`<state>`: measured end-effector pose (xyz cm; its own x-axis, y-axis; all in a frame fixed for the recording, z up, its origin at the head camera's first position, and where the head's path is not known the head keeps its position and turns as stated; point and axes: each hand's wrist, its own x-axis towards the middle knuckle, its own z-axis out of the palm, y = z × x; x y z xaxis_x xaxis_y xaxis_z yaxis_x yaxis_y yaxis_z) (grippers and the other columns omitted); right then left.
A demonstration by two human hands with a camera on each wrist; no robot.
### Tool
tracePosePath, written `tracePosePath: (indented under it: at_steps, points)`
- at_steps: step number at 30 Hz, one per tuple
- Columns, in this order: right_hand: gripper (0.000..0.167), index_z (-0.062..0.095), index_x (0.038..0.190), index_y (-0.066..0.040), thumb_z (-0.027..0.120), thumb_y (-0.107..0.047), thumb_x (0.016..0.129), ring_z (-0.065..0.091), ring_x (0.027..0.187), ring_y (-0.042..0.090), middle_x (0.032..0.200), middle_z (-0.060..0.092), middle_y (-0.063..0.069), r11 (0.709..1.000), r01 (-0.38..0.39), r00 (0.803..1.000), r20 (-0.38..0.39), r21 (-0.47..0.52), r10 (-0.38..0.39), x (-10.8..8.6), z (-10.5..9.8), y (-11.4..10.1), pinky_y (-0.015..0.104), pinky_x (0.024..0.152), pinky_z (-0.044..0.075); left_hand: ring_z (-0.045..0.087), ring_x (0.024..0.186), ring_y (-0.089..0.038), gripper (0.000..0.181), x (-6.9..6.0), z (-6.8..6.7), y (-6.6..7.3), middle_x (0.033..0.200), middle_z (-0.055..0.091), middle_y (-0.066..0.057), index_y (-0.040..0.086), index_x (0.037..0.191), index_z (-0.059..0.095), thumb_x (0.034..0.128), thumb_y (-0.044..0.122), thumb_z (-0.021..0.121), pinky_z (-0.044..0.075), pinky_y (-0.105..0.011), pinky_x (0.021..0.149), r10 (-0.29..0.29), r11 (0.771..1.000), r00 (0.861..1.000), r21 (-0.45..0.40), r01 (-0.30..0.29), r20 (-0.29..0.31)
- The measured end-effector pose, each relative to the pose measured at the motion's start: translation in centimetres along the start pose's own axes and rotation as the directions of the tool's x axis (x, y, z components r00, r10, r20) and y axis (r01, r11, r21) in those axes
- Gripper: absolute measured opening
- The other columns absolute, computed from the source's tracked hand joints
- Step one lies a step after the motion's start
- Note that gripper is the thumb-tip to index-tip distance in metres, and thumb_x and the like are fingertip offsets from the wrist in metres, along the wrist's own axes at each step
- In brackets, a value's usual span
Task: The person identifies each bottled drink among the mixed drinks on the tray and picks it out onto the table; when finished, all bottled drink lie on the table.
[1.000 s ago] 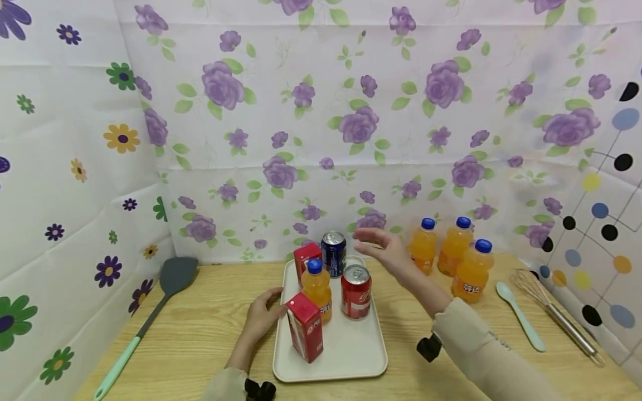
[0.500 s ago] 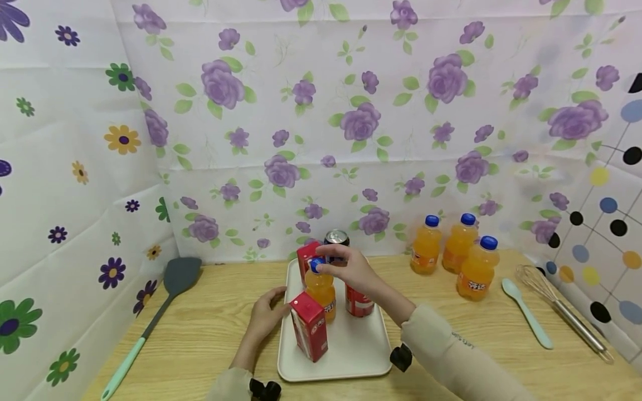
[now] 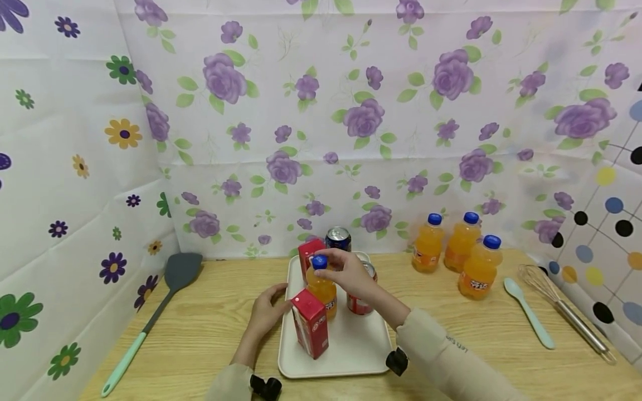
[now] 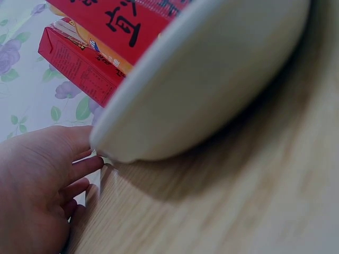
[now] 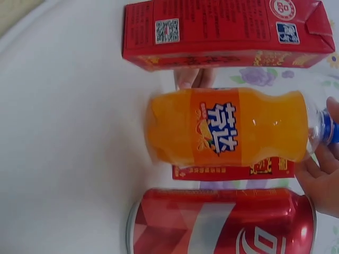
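Note:
My right hand pinches an orange soda bottle at its blue cap and neck. The bottle is upright over the cream tray; whether its base touches the tray, I cannot tell. My left hand holds the tray's left rim; in the left wrist view its fingertips meet the rim, with part of the grip hidden behind it. A red drink carton stands in front of the bottle and another red carton behind. A red soda can stands beside the bottle, partly covered by my right hand in the head view.
A dark blue can stands at the tray's back. Three more orange soda bottles are right of the tray. Farther right lie a pale green spoon and a whisk. A spatula lies at the left.
My right hand has come left and down from above the tray's right side, and its fingers have closed on the bottle's cap. My left hand stays at the tray's rim.

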<state>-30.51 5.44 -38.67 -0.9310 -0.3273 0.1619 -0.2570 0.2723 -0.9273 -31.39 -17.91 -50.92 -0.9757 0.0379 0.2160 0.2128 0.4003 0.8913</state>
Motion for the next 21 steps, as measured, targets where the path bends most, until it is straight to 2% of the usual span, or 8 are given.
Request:
tracePosePath:
  at_steps: [10, 15, 21]
  points:
    - [0.040, 0.064, 0.127, -0.007, 0.070, -0.014, 0.088, 0.065, 0.114, 0.030, 0.127, 0.067, 0.015, 0.998, -0.047, 0.994, -0.102, 0.033, 0.050, 0.2, 0.5, -0.9, 0.042, 0.097, 0.055, 0.052, 0.130, -0.039, 0.045, 0.6, -0.2, 0.3, 0.131, 0.061, -0.024, -0.004, 0.128, 0.059, 0.0841, 0.004, 0.066, 0.039, -0.051, 0.114, 0.002, 1.000, 1.000, -0.001, -0.002, -0.003]
    - [0.040, 0.065, 0.126, -0.006, 0.072, -0.015, 0.087, 0.064, 0.118, 0.032, 0.127, 0.067, 0.015, 0.996, -0.078, 0.985, -0.152, 0.048, 0.085, 0.0, 0.9, -0.7, 0.043, 0.099, 0.053, 0.052, 0.130, -0.038, 0.045, 0.4, -0.1, 0.3, 0.132, 0.061, -0.023, -0.002, 0.129, 0.059, 0.0847, 0.005, 0.067, 0.038, -0.051, 0.114, -0.018, 1.000, 1.000, -0.003, 0.018, -0.002]
    - [0.040, 0.066, 0.125, -0.008, 0.073, -0.017, 0.086, 0.063, 0.119, 0.032, 0.127, 0.067, 0.015, 0.992, -0.107, 0.978, -0.172, 0.062, 0.116, -0.4, 1.2, -0.5, 0.043, 0.100, 0.053, 0.054, 0.127, -0.037, 0.045, 0.0, 0.1, 0.1, 0.130, 0.062, -0.024, -0.004, 0.128, 0.059, 0.0842, 0.003, 0.067, 0.040, -0.050, 0.112, 0.005, 0.999, 1.000, -0.045, -0.005, -0.002]
